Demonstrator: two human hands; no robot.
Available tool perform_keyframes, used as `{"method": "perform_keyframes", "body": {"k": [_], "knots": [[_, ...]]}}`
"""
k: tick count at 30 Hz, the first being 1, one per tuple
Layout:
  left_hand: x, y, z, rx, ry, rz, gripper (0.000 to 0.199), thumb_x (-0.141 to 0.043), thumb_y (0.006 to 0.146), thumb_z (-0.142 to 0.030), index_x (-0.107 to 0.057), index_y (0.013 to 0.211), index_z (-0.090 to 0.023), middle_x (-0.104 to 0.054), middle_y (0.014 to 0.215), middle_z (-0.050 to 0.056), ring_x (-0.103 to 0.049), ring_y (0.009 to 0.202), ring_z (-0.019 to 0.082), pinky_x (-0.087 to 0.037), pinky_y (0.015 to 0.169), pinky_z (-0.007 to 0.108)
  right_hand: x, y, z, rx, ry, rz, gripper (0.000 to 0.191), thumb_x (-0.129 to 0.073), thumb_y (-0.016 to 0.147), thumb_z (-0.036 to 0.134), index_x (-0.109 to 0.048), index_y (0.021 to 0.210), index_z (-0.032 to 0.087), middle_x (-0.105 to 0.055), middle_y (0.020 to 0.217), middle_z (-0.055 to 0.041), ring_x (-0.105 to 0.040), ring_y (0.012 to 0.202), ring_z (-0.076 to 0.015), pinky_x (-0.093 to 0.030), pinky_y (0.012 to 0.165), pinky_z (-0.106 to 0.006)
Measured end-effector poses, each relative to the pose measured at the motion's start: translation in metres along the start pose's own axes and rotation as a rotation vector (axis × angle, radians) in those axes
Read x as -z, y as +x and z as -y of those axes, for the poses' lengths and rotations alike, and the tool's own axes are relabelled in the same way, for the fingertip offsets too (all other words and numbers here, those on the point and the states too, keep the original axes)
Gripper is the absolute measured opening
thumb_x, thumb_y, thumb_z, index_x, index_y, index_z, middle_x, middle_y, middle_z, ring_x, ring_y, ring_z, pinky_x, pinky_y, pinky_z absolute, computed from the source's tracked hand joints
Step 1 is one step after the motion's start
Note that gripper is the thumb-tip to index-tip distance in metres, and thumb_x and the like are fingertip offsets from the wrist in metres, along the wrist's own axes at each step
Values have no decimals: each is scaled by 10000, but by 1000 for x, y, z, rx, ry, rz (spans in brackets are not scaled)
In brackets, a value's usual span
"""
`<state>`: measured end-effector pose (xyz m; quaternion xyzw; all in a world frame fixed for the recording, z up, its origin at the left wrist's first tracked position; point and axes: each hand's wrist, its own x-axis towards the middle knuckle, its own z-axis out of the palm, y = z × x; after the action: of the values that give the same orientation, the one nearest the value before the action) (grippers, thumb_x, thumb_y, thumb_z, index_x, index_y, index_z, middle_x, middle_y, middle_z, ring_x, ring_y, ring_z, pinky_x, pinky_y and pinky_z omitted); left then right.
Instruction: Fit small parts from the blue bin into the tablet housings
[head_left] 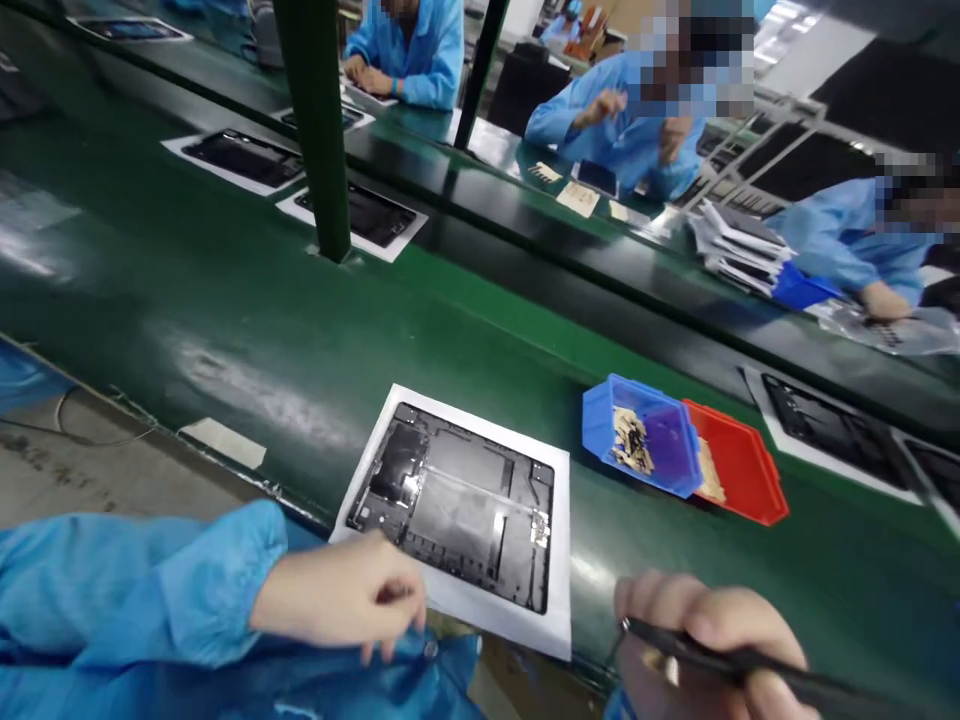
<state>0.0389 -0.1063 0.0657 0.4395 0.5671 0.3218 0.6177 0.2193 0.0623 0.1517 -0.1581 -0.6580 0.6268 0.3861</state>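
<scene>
An open tablet housing [457, 500] with dark inner parts lies on a white sheet [559, 620] at the bench's near edge. My left hand [360, 590] is over the sheet's lower left corner, fingers curled and the thumb near the index finger; whatever they may pinch is hidden. At the lower right, my right hand [705, 640] grips a slim black pen-like tool [720, 655], its tip pointing left. A small pale gold piece [667, 668] shows below the tool; I cannot tell whether the hand holds it. Right hand and tool are apart from the tablet.
A blue bin [667, 460] with small beige and dark strips stands beside a red bin [750, 470]. More tablet housings [244, 158] lie along the green bench [300, 330]. A green post [319, 130] rises from it. Several co-workers in blue [420, 50] sit opposite.
</scene>
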Motion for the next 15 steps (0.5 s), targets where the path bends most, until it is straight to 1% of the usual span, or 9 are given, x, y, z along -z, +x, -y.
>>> {"method": "perform_keyframes", "body": {"k": [1, 2, 3, 4, 5, 7, 9, 12, 15], "knots": [[20, 6, -1, -166, 296, -181, 218, -446, 845, -244, -646, 793, -175, -645, 685, 46, -613, 617, 159, -450, 547, 250, -11, 9, -6, -23, 24, -31, 185, -516, 843, 388, -585, 749, 244, -412, 455, 27, -409, 398, -136, -342, 386, -259], [41, 15, -1, -307, 568, -360, 226, -449, 854, -259, -648, 793, -169, -641, 707, 62, -614, 684, 183, -468, 617, 282, -21, 18, -13, -37, 52, -67, 197, -529, 833, 397, -579, 725, 240, -400, 457, 32, -404, 404, -132, -342, 396, -256], [62, 27, -2, -398, 772, -500, 243, -438, 872, -268, -650, 810, -166, -637, 721, 70, -611, 731, 201, -474, 663, 308, -32, 28, -23, -56, 80, -97, 205, -543, 823, 401, -573, 705, 235, -403, 469, 34, -411, 417, -127, -347, 410, -253], [82, 40, -3, -459, 910, -607, 231, -445, 882, -269, -649, 894, -160, -643, 794, 81, -604, 788, 210, -477, 708, 323, -42, 38, -35, -78, 110, -126, 203, -555, 815, 393, -567, 694, 230, -418, 493, 35, -419, 429, -119, -351, 424, -246], [100, 53, -3, -506, 1012, -646, 235, -481, 878, -294, -634, 985, -151, -641, 915, 101, -590, 860, 223, -475, 755, 339, -51, 47, -49, -109, 136, -151, 195, -561, 810, 384, -560, 698, 225, -438, 521, 37, -433, 441, -109, -345, 427, -234], [125, 76, -2, -551, 1140, -624, 224, -517, 877, -307, -631, 995, -154, -624, 975, 94, -579, 855, 211, -474, 754, 333, -67, 64, -78, -184, 166, -188, 179, -543, 820, 368, -531, 716, 221, -482, 558, 40, -459, 468, -100, -356, 457, -225], [138, 88, 0, -587, 1166, -578, 177, -514, 888, -279, -644, 909, -162, -623, 948, 68, -577, 812, 182, -473, 745, 314, -77, 76, -106, -236, 167, -232, 159, -527, 820, 360, -516, 748, 219, -504, 556, 46, -478, 491, -101, -379, 496, -230], [143, 85, 5, -658, 1105, -589, 207, -473, 910, -232, -638, 809, -157, -623, 918, 50, -578, 806, 157, -468, 776, 302, -81, 81, -136, -311, 167, -285, 146, -516, 817, 336, -507, 750, 206, -506, 550, 55, -484, 499, -93, -396, 521, -230], [144, 69, 9, -686, 1036, -575, 192, -478, 899, -204, -620, 781, -152, -620, 918, 54, -577, 840, 162, -470, 789, 306, -77, 78, -149, -393, 180, -303, 139, -514, 821, 309, -510, 746, 192, -534, 571, 51, -491, 491, -77, -390, 501, -214]]}}
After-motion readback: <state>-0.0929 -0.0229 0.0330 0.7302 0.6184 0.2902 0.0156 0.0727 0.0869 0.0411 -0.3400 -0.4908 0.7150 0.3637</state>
